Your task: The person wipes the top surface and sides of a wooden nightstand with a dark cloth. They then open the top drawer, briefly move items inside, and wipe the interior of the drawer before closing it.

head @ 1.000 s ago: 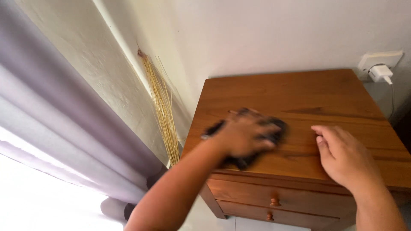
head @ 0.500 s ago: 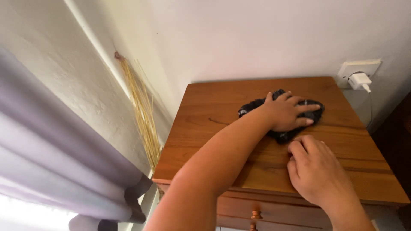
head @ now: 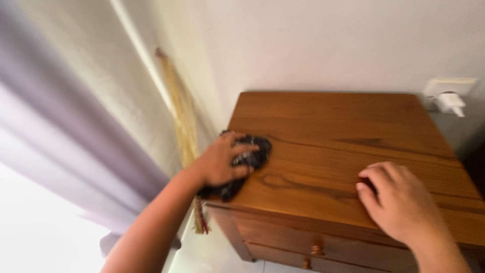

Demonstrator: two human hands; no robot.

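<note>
**Dark cloth pressed at the left edge of a wooden chest**

Left hand (head: 222, 161) laid over a dark cloth (head: 247, 164), fingers curled and closed around the bunched fabric, thumb tucked beneath. Cloth pinned against the top of the wooden chest of drawers (head: 343, 136), at its near-left corner, part of it hanging over the left edge. Crumpled into a loose wad, with the long axis running roughly from the near-left edge toward the far right; no clear front or pointing end to be made out.

Right hand (head: 401, 202) set flat on the same top, near the front edge and toward the right, well apart from the cloth. Fingers loosely together and slightly bent, tips touching the wood, nothing gripped.

Small round knobs (head: 317, 249) seen on the drawer fronts below. A straw broom (head: 184, 126) leaned in the corner just left of the chest, beside a pale curtain (head: 65, 136). A white plug in a wall socket (head: 449, 96) behind the far right corner.
</note>
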